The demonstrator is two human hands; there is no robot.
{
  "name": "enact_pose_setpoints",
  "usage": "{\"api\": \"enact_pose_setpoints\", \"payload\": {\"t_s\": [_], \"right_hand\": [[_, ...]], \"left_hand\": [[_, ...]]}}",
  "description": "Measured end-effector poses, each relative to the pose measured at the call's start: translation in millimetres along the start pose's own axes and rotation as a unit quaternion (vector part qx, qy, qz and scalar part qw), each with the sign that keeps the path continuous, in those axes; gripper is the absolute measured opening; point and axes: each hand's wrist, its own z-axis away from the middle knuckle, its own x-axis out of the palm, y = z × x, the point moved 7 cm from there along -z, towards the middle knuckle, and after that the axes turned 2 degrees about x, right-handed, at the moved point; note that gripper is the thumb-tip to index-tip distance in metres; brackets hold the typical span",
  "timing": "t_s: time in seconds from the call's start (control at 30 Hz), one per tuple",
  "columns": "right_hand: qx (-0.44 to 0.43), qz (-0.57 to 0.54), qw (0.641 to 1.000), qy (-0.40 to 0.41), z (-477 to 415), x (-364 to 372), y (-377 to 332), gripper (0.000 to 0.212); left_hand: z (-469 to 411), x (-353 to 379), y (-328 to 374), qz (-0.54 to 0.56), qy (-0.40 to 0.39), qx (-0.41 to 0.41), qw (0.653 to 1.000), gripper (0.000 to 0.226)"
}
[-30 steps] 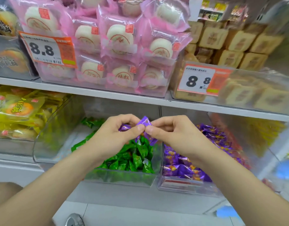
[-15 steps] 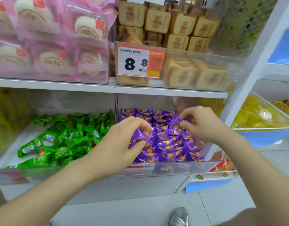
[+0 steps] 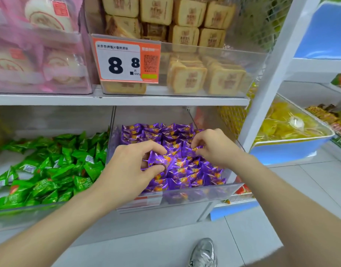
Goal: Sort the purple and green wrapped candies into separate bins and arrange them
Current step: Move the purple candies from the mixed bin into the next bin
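purple wrapped candies (image 3: pixel 185 170) fill a clear plastic bin (image 3: pixel 194 191) on the lower level of a shop shelf, packed in rough rows. the left hand (image 3: pixel 127 170) reaches over the bin's front wall, its thumb and curled fingers gripping one purple candy (image 3: pixel 160 158) at the top of the pile. the right hand (image 3: pixel 213 149) is further back in the same bin, fingertips curled down and pinching another purple candy (image 3: pixel 194 149). just beside it to the left, a second clear bin (image 3: pixel 31 212) holds loose green wrapped candies (image 3: pixel 50 170), the two colours apart. above runs a white shelf board (image 3: pixel 127 99) carrying a bin of square tan biscuits (image 3: pixel 204 78) with an orange price tag (image 3: pixel 125 60) reading 8.8, and pink-wrapped round cakes (image 3: pixel 40 54) to its left. to the right, past a white upright post (image 3: pixel 271 74), a blue tray (image 3: pixel 290 151) holds yellow sweets. below lies a pale grey tiled floor (image 3: pixel 262 228) with a silver trainer (image 3: pixel 203 253) on it.
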Motion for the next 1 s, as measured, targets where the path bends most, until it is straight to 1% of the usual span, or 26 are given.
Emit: {"api": "enact_pose_setpoints", "payload": {"t_s": [0.13, 0.33, 0.47, 0.67, 0.73, 0.77, 0.8, 0.83, 0.87, 0.9, 0.93, 0.97, 1.0], "right_hand": [[0.001, -0.005, 1.0, 0.02, 0, 3, -3, 0.015], [0.029, 0.003, 0.999, 0.044, -1, 3, -3, 0.025], [0.038, 0.003, 0.997, 0.062, 0, -3, -1, 0.024], [0.045, 0.013, 0.998, 0.039, 2, -3, 4, 0.025], [0.039, 0.013, 0.997, 0.068, 4, -11, 0, 0.019], [0.033, -0.003, 0.995, 0.094, 7, -19, -6, 0.014], [0.028, -0.046, 0.992, 0.113, 11, -27, -14, 0.011], [0.026, -0.118, 0.987, 0.109, 17, -34, -24, 0.012], [0.02, -0.208, 0.975, 0.076, 23, -37, -37, 0.015], [0.009, -0.294, 0.955, 0.017, 31, -36, -52, 0.016], [-0.004, -0.353, 0.935, -0.037, 39, -34, -67, 0.016], [-0.019, -0.379, 0.922, -0.074, 46, -34, -79, 0.014], [-0.028, -0.39, 0.916, -0.095, 50, -33, -84, 0.013]], "left_hand": [[0, 6, 0, 0.017, -0.014, -0.005, 1.0, 0.026], [1, 3, 5, 0.01, -0.002, 0.008, 1.0, 0.031], [-1, -2, 5, 0.014, 0.014, 0.014, 1.0, 0.031], [0, -4, 7, 0.014, 0.012, 0.004, 1.0, 0.026], [1, -4, 7, 0.016, 0.013, -0.001, 1.0, 0.026], [0, -4, 7, 0.023, 0.017, -0.006, 1.0, 0.025], [1, -5, 6, 0.034, 0.023, -0.013, 0.999, 0.025], [1, -5, 5, 0.049, 0.03, -0.023, 0.998, 0.024], [1, -6, 5, 0.063, 0.04, -0.031, 0.997, 0.023], [1, -7, 6, 0.072, 0.052, -0.037, 0.995, 0.023], [1, -8, 9, 0.077, 0.063, -0.04, 0.994, 0.024], [1, -8, 12, 0.085, 0.066, -0.041, 0.993, 0.026], [0, -6, 15, 0.097, 0.059, -0.038, 0.993, 0.029]]}}
